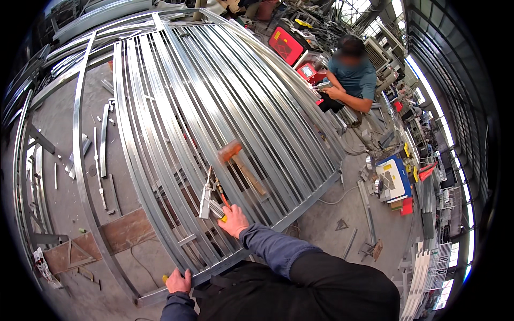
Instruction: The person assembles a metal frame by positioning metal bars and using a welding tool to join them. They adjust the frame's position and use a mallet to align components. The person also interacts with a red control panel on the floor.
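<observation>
My right hand (234, 221) is closed around a silver welding gun (206, 199) with a thin pointed nozzle. A yellow part shows at my fingers. The gun is over a large frame of parallel galvanized steel tubes (235, 96). Beyond my right hand a mallet with an orange-brown head (230, 151) and a wooden handle lies across the tubes. At the frame's near left corner, my left hand (178, 281) is closed over the edge tube. A small yellow thing (165, 278) sits by its fingers, too partly hidden to name.
A co-worker (350, 77) in a teal shirt handles a tool at the frame's right side. Red machines (286, 45) stand behind. A white and blue case (393, 176) stands on the floor at right. Metal offcuts (103, 139) and a rusty plate (107, 241) lie at left.
</observation>
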{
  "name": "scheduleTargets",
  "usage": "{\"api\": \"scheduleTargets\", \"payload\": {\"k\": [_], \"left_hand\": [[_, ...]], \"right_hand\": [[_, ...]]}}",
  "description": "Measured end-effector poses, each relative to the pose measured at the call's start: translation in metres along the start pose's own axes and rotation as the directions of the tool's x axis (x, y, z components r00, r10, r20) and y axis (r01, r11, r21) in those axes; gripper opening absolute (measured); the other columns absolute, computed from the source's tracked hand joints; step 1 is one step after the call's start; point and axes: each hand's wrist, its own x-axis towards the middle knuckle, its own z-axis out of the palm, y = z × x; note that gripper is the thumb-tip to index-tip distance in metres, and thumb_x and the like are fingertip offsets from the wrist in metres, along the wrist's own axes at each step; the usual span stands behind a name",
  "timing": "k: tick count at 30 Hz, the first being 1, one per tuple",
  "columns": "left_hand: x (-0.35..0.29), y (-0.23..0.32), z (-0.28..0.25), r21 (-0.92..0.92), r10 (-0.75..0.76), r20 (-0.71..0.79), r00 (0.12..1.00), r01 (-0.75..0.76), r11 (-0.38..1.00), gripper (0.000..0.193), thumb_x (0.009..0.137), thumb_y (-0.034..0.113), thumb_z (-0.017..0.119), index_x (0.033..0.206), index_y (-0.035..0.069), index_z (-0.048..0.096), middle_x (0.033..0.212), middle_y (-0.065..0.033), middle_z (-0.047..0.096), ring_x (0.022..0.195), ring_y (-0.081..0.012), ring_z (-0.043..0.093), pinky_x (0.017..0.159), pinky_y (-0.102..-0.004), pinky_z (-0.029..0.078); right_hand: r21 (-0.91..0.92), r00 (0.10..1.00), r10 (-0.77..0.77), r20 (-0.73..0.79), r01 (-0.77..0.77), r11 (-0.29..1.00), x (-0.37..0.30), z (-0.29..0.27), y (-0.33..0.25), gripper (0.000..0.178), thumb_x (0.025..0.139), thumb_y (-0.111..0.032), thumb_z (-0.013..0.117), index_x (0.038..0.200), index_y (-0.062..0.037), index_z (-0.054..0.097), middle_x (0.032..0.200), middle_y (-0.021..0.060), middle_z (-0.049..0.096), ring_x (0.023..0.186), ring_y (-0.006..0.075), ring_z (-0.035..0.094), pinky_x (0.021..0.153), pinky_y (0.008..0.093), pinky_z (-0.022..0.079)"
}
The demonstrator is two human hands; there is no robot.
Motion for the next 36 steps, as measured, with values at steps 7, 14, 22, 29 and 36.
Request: {"api": "scheduleTargets", "payload": {"k": [7,14,22,29,36], "left_hand": [[-0.0006,-0.0020,0.0032,0.012,0.003,-0.012,1.000,-0.002,1.000,0.047,0.094,0.048,0.072,0.087,0.003,0.063,0.084,-0.0231,0.070,0.080,-0.0461,0.069,0.073,-0.0564,0.054],[-0.0014,-0.0017,0.0037,0.022,0.014,-0.032,0.999,-0.014,1.000,0.046,0.094,0.048,0.072,0.087,0.003,0.062,0.082,-0.0223,0.070,0.078,-0.0458,0.069,0.072,-0.0561,0.053],[0.0000,-0.0004,0.0010,0.025,-0.013,0.004,1.000,0.013,1.000,0.046,0.094,0.048,0.073,0.089,0.004,0.064,0.083,-0.0221,0.070,0.079,-0.0454,0.069,0.073,-0.0558,0.054],[-0.0006,0.0039,-0.0034,0.010,-0.012,-0.011,1.000,0.013,1.000,0.045,0.093,0.048,0.073,0.088,0.004,0.065,0.082,-0.0219,0.071,0.079,-0.0455,0.069,0.073,-0.0556,0.054],[-0.0013,0.0004,0.0029,-0.003,0.014,-0.060,0.998,-0.014,1.000,0.050,0.094,0.050,0.072,0.084,0.003,0.061,0.079,-0.0224,0.068,0.076,-0.0475,0.067,0.069,-0.0575,0.052]], "right_hand": [[-0.004,1.000,-0.010,-0.012,0.010,1.000,-0.0008,0.0064,0.0043,0.057,0.085,-0.043,0.079,0.129,-0.0124,0.062,0.117,0.0167,0.054,0.113,0.0400,0.057,0.095,0.0502,0.053],[-0.009,1.000,-0.012,-0.011,0.012,1.000,-0.0004,0.0028,0.0015,0.058,0.085,-0.044,0.079,0.131,-0.0121,0.062,0.117,0.0163,0.053,0.114,0.0396,0.057,0.095,0.0503,0.053],[-0.016,1.000,-0.006,0.012,0.006,1.000,0.0003,0.0014,0.0007,0.061,0.086,-0.044,0.079,0.135,-0.0115,0.062,0.117,0.0167,0.054,0.113,0.0397,0.057,0.095,0.0501,0.053],[0.005,1.000,-0.011,-0.003,0.011,1.000,-0.0006,0.0012,0.0012,0.059,0.086,-0.043,0.078,0.133,-0.0106,0.061,0.117,0.0175,0.054,0.113,0.0401,0.056,0.096,0.0505,0.052],[-0.006,1.000,0.002,0.017,-0.002,1.000,0.0003,-0.0010,-0.0008,0.055,0.086,-0.043,0.078,0.128,-0.0107,0.061,0.116,0.0173,0.054,0.114,0.0404,0.056,0.096,0.0510,0.052]]}}
